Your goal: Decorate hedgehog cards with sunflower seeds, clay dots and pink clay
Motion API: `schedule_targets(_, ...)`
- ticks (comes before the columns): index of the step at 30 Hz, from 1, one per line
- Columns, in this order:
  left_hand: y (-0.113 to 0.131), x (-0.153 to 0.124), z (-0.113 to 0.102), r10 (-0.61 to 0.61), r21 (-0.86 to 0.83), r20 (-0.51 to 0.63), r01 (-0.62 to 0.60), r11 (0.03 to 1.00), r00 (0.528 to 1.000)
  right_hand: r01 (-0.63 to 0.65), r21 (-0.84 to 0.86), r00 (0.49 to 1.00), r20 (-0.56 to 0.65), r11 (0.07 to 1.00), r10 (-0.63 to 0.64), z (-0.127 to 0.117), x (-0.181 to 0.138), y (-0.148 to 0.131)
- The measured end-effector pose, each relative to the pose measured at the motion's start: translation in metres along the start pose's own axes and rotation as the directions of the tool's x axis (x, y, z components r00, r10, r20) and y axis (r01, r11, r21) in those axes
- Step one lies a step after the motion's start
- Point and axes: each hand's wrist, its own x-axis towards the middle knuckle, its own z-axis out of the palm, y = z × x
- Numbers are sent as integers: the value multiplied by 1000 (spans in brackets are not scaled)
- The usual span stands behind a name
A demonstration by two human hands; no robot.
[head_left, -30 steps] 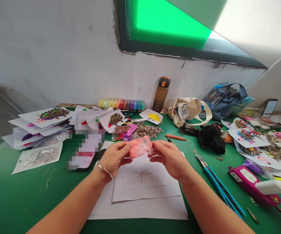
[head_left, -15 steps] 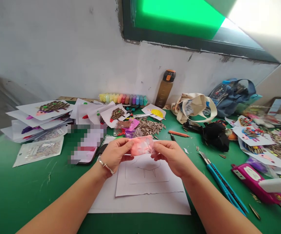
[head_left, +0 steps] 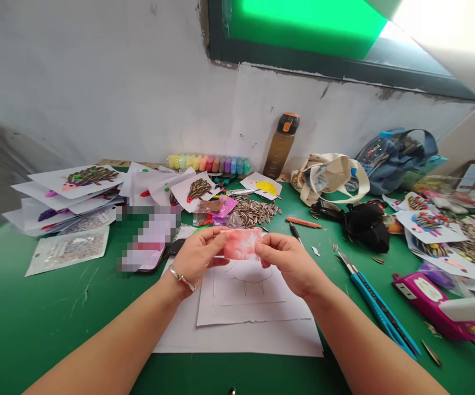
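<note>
Between my two hands is a small clear plastic packet of pink clay (head_left: 239, 245), held up over the papers. My left hand (head_left: 199, 253), with a silver bracelet at the wrist, pinches its left end between thumb and fingers. The right end is pinched by my right hand (head_left: 284, 258). Below the packet lies a white sheet with a pencil drawing (head_left: 241, 307), partly covered by my hands. Larger white paper (head_left: 237, 343) lies under that sheet.
Sunflower seeds (head_left: 256, 211) are heaped behind my hands. A bottle (head_left: 279, 145) and clay packets (head_left: 208, 163) line the wall. Seed-decorated pictures (head_left: 91, 176) are stacked left, near a phone (head_left: 149, 241). To the right lie a utility knife (head_left: 381, 310) and a magenta glue gun (head_left: 435, 307).
Both hands still hold the packet, which now looks flatter and paler, with whitish patches toward its right side. The whole view has shifted slightly.
</note>
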Motion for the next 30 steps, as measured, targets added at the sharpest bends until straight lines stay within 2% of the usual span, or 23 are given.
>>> schedule_targets(3, -6, -1, -1, 238, 242, -8, -229, 943, 971, -23, 31, 1000, 2, 999, 23, 2, -1, 2)
schedule_targets(5, -9, -4, 1, 394, 447, 76, -384, 808, 916, -30, 48, 999, 28, 998, 29, 4, -2, 2)
schedule_targets(8, -10, -11, 5, 495, 595, 237, -528, 607, 836, -22, 78, 996, 92, 997, 15, 8, -5, 2)
schedule_targets(11, -10, -15, 7, 535, 611, 305, -593, 525, 788, -9, 116, 988, 151, 993, -9, 12, -6, 2)
schedule_targets(15, -9, -16, 7, 593, 613, 281, -617, 494, 754, 12, 117, 986, 161, 993, -31, 13, -6, 3)
schedule_targets(17, -8, -16, 7, 599, 599, 267, -617, 511, 755, 15, 136, 986, 160, 991, -37, 11, -7, 3)
schedule_targets(22, -5, -18, 8, 526, 558, 233, -555, 617, 818, -4, 200, 977, 209, 980, -38, 7, -9, 3)
schedule_targets(24, -3, -18, 7, 503, 561, 238, -541, 627, 831, -10, 211, 973, 226, 977, -39, 5, -9, 3)
schedule_targets(27, 0, -19, 4, 528, 593, 256, -563, 576, 810, 12, 184, 978, 203, 983, -50, 4, -8, 0)
schedule_targets(30, 5, -21, 3, 594, 601, 243, -600, 529, 767, 79, 24, 991, 102, 997, -81, 5, -8, -6)
